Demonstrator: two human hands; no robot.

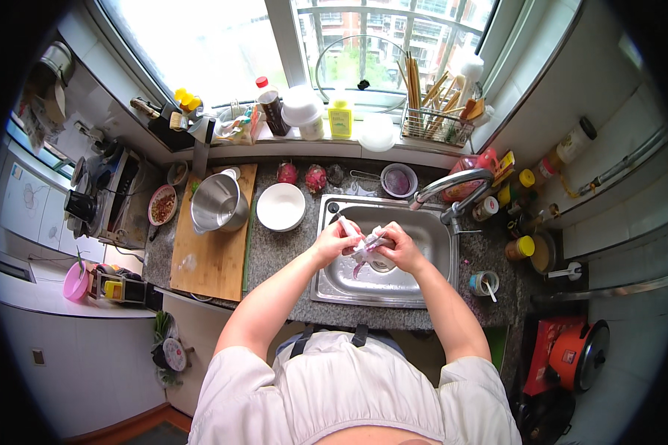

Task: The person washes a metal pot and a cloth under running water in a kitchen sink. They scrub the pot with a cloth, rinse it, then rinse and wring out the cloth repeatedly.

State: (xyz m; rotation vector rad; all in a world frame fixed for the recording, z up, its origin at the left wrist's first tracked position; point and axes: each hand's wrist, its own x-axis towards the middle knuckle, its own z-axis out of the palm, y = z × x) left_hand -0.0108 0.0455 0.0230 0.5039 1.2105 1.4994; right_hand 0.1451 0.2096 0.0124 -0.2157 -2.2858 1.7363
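Observation:
Both my hands meet above the stainless steel sink. Pinched in the fingers of my left hand is a soft white piece of food, probably squid, with a purplish strand dangling over the basin. My right hand grips a small metal tool, perhaps scissors, whose tip points left against the white piece. Fingers partly hide the tool and the food. A chrome faucet arches over the basin's back right corner, and the drain lies beneath my right hand.
Left of the sink are a white bowl and a wooden cutting board bearing a steel pot. Two dragon fruits and a bowl with a purple item sit behind. A glass jar with a spoon stands at right.

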